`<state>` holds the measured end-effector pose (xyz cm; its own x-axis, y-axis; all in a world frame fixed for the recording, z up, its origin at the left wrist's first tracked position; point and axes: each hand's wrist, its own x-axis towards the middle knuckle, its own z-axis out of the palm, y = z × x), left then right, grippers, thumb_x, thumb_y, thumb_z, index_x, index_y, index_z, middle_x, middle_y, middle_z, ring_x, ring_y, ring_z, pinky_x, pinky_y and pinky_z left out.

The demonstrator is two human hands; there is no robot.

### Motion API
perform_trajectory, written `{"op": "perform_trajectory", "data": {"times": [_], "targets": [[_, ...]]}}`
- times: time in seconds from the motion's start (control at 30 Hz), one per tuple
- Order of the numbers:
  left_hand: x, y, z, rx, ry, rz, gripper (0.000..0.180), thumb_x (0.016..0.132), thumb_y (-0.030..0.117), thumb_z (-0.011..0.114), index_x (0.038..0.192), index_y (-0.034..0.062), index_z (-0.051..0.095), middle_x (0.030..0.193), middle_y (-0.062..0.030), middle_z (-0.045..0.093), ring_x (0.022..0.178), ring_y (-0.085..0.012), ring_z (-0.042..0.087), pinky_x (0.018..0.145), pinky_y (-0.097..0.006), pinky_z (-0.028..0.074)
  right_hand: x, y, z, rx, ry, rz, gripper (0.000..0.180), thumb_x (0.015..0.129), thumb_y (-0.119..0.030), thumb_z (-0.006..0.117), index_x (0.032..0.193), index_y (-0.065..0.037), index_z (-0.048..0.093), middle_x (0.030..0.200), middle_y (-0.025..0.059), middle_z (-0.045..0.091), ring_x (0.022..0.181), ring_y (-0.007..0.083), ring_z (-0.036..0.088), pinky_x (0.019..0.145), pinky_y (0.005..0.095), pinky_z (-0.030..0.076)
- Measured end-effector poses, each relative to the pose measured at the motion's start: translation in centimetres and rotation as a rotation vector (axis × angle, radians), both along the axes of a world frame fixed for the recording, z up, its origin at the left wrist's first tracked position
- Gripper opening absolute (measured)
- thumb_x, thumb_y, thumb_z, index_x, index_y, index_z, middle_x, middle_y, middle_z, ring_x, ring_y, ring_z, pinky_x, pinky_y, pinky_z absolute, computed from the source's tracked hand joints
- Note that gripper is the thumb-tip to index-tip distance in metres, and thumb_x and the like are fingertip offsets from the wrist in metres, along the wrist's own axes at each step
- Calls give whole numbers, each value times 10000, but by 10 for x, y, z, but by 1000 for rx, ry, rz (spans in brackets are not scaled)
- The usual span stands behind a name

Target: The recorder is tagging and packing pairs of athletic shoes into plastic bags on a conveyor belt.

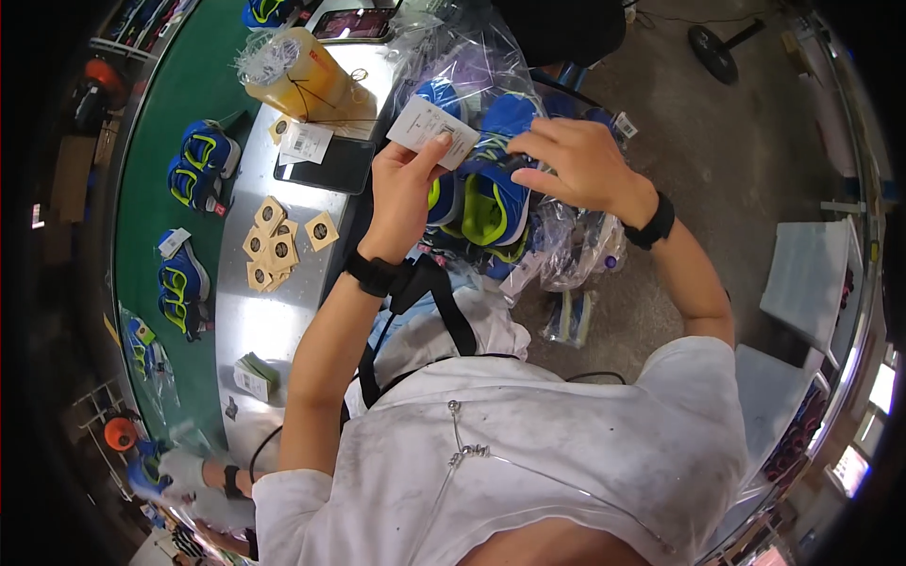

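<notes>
My left hand (406, 189) pinches a white printed paper tag (425, 127) between thumb and fingers. Right of it, my right hand (580, 160) is over the laces of a blue shoe with a lime-green lining (495, 208). Its thumb and index finger are apart, and I make out nothing between them. A second blue shoe (442, 203) lies beside the first, partly behind my left hand. Clear plastic bags (472, 47) surround the shoes.
On the metal ledge at left lie square beige stickers (281, 250), a dark tablet-like slab (335, 168), a yellow tub of clear fasteners (302, 75) and a stack of tags (253, 377). More blue shoes stand on the green belt (142, 245). Another person's gloved hand (184, 472) is at lower left.
</notes>
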<state>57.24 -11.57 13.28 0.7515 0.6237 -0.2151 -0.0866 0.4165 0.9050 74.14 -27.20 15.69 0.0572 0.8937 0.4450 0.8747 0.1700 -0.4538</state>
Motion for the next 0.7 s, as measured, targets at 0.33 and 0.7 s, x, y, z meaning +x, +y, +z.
{"op": "perform_trajectory", "data": {"times": [0.33, 0.7], "targets": [[-7, 3, 0, 37, -10, 46, 227, 836, 85, 664, 1030, -30, 636, 969, -99, 675, 863, -153, 644, 763, -273, 493, -16, 16, -18, 5, -407, -201, 357, 742, -425, 693, 749, -100, 545, 650, 23, 510, 560, 180, 585, 447, 287, 436], [-11, 4, -5, 108, 0, 27, 207, 842, 65, 666, 1021, -31, 625, 996, -106, 667, 889, -156, 638, 785, -278, 485, -19, 25, -26, 90, -436, -205, 376, 741, -450, 687, 692, -114, 523, 620, 9, 508, 529, 157, 582, 418, 278, 428]]}}
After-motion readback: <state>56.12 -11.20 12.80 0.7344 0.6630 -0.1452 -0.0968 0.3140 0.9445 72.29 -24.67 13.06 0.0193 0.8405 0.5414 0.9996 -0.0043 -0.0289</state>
